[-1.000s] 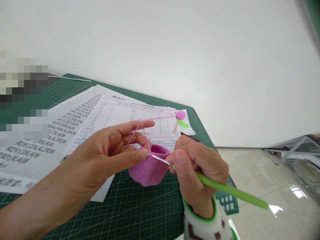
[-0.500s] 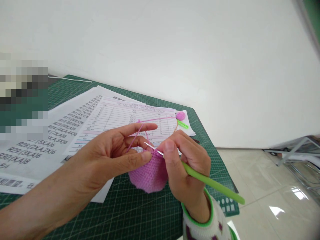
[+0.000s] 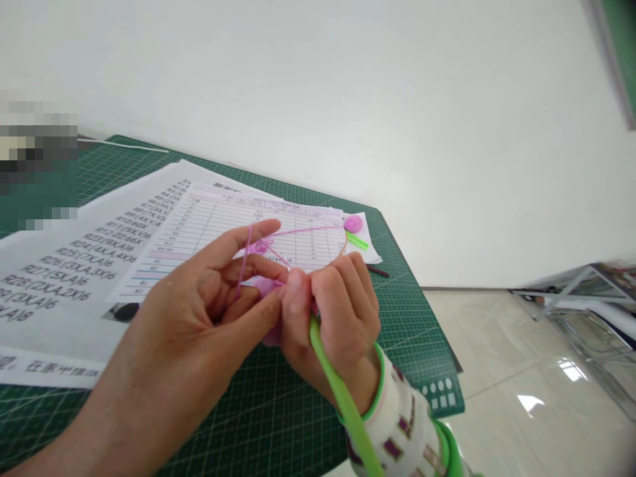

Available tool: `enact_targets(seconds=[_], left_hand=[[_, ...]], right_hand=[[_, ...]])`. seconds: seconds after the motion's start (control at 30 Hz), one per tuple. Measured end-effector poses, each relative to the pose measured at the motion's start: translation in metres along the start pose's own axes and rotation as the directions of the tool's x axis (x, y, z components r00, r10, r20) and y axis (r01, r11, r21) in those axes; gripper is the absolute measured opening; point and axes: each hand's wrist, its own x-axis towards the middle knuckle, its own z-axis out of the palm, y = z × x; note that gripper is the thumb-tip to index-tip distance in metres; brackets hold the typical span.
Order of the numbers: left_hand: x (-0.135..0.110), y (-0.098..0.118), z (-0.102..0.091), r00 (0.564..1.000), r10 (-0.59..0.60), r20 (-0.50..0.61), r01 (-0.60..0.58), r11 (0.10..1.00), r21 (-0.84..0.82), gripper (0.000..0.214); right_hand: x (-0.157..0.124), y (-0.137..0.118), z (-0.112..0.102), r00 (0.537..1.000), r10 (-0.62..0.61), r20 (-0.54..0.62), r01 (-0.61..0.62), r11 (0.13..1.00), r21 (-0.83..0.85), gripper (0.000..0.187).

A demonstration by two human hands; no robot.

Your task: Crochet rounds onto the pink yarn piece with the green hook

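My left hand (image 3: 199,318) pinches a pink crochet piece (image 3: 265,286) between thumb and fingers, and a strand of pink yarn (image 3: 303,230) runs over its raised index finger. My right hand (image 3: 332,318) is closed round a green crochet hook (image 3: 342,404), pressed against the left hand; the hook's metal tip is hidden behind the fingers. The crochet piece is mostly covered by both hands. The yarn leads back to a small pink round piece (image 3: 353,223) lying at the far edge of the papers.
A green cutting mat (image 3: 248,411) covers the table, with printed pattern sheets (image 3: 99,265) lying on it. A small green clip (image 3: 358,241) lies beside the pink round piece. The table's right edge drops to a tiled floor (image 3: 521,384). A white wall stands behind.
My right hand has moved left against the left hand and turned, so the green handle now points down toward me. The crochet piece has become largely hidden.
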Motion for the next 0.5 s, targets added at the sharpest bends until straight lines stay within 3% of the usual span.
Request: enact_targets(seconds=[0.2,0.37,0.5], left_hand=[[0.005,0.001,-0.012,0.984,-0.130,0.124,0.151,0.971,-0.184,0.049],[0.009,0.002,-0.023,0.955,-0.158,0.252,0.202,0.966,-0.161,0.038],[0.008,0.004,-0.025,0.927,-0.220,0.305,0.286,0.939,-0.192,0.047]], right_hand=[[-0.002,0.004,0.003,0.994,-0.051,-0.099,0.056,0.997,0.048,0.033],[0.002,0.006,-0.014,0.996,-0.088,-0.034,0.093,0.982,0.166,0.027],[0.003,0.006,-0.026,0.997,-0.073,-0.024,0.077,0.975,0.211,0.030]])
